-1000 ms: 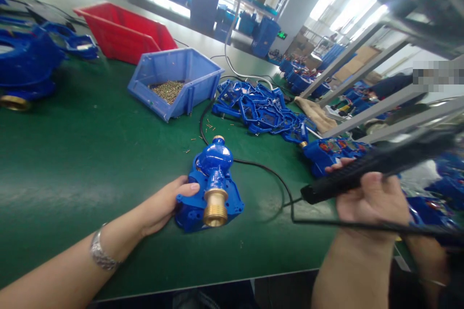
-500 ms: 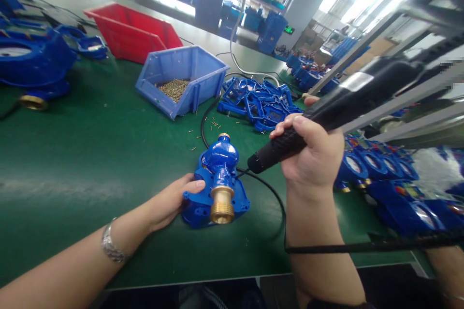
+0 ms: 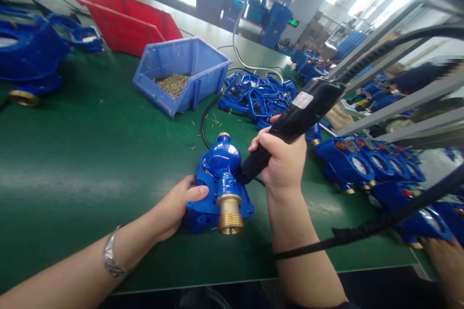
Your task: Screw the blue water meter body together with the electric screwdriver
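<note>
A blue water meter (image 3: 224, 157) with brass threaded ends lies on the green bench top in front of me. My left hand (image 3: 183, 203) grips its blue housing from the left, thumb on top. In my right hand (image 3: 284, 159) is a black electric screwdriver (image 3: 295, 116), fingers wrapped round its body. The tool slants down to the left, and its nose sits against the right side of the meter. The bit is hidden behind the meter's body.
Behind the meter stand a blue bin (image 3: 195, 67) of small brass screws and a red bin (image 3: 126, 24). Loose screws (image 3: 215, 121) and blue plastic frames (image 3: 257, 96) lie nearby. More meters (image 3: 353, 161) line the right, where another person's hand (image 3: 442, 260) shows.
My right hand has moved the screwdriver left and down, bringing its nose against the meter. The tool is steeper. My left hand keeps its hold.
</note>
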Action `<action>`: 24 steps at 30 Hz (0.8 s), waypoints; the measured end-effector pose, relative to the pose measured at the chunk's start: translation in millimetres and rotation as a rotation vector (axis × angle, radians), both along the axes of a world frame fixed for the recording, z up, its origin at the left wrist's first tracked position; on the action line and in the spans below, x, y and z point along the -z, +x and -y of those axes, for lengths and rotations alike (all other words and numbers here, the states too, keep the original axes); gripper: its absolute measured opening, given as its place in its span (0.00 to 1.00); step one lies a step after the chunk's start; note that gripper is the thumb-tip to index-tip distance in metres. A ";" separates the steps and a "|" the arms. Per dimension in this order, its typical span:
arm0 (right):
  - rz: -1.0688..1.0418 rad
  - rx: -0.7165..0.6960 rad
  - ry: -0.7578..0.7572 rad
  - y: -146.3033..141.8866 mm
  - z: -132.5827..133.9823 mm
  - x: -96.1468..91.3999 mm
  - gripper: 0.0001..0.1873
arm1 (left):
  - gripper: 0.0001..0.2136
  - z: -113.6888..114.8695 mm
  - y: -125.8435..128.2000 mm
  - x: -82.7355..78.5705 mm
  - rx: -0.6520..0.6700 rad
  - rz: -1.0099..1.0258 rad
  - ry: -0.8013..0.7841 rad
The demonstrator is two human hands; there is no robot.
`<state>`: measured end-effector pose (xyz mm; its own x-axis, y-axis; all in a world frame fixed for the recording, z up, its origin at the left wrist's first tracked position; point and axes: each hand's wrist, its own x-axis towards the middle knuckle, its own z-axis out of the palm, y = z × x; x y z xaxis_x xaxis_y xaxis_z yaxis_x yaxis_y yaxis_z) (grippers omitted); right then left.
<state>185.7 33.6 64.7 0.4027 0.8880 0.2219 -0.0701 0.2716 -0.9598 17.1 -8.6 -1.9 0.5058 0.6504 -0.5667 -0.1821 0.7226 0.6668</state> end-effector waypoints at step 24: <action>-0.031 -0.119 0.069 14.0 6.3 -24.8 0.20 | 0.33 2.3 -2.9 9.2 0.002 -0.013 0.041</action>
